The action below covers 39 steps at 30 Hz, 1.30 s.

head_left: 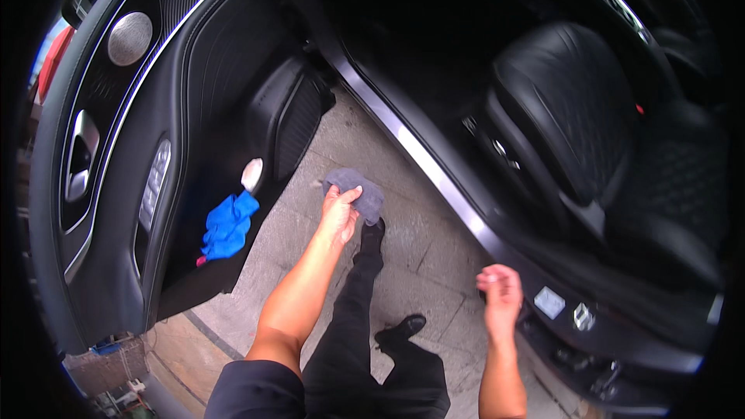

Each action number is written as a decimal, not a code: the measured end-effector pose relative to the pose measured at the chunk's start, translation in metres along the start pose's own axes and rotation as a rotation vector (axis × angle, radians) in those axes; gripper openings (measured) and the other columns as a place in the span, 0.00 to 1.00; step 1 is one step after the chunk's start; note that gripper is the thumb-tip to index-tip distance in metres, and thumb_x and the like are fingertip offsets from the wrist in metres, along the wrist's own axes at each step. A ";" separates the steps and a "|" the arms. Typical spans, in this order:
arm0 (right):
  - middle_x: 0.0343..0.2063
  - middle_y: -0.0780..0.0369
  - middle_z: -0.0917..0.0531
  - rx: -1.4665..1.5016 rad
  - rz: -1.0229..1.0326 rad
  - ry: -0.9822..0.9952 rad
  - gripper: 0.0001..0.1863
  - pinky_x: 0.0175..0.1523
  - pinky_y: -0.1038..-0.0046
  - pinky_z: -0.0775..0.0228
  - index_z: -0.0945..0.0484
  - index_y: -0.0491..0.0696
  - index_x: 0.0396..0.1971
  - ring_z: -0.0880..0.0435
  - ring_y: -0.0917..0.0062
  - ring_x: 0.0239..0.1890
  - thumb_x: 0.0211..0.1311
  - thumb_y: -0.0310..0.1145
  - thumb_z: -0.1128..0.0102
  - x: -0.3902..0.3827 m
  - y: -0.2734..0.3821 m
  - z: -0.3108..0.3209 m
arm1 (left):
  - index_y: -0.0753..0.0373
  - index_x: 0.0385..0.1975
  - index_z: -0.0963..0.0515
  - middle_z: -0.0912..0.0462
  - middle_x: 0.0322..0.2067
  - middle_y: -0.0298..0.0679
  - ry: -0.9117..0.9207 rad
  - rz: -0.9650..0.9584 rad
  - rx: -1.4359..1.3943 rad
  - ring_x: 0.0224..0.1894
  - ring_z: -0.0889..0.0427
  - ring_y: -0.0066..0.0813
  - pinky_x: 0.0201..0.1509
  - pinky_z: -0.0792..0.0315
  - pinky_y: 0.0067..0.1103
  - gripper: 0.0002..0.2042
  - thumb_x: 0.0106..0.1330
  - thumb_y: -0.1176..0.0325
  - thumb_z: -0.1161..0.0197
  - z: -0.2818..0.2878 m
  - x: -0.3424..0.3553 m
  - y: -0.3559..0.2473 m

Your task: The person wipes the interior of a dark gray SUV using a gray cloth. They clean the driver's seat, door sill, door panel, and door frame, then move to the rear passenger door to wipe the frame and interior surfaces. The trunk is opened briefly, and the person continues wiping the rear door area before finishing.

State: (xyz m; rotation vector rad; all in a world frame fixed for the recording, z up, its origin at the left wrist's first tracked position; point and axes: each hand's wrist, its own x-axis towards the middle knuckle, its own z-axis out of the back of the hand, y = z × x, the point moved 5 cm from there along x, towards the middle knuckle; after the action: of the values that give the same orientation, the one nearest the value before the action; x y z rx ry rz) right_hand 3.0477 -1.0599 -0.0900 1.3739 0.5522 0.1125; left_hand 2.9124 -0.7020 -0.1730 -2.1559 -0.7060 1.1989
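A grey cloth is bunched in my left hand, with the thumb pressed on top of it. This hand is closed and hangs over the paving between the open car door and the car body. My right hand is beside the door sill, its fingers loosely bent and nothing visible in them. Whether it touches the sill edge I cannot tell. A crumpled blue cloth lies in the lower pocket of the door, next to a small whitish object whose kind is unclear.
At the right is a black quilted car seat inside the dark cabin. The door at the left carries a round speaker, a handle and switches. My shoes stand on grey paving. Metal latch parts sit on the body's lower right.
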 end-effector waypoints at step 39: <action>0.51 0.49 0.21 -1.227 0.987 -0.443 0.30 0.63 0.62 0.37 0.27 0.35 0.54 0.24 0.56 0.55 0.75 0.48 0.63 0.291 0.130 -0.040 | 0.61 0.54 0.30 0.38 0.57 0.58 -0.170 -0.446 1.082 0.59 0.37 0.62 0.65 0.40 0.44 0.28 0.53 0.65 0.29 -0.064 0.205 0.185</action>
State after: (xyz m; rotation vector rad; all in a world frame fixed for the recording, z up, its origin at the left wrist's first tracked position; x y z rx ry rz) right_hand 3.3142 -0.8829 -0.0592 0.3036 -0.5791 0.7802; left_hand 3.0942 -0.7063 -0.3902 -0.9566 -0.4045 1.1306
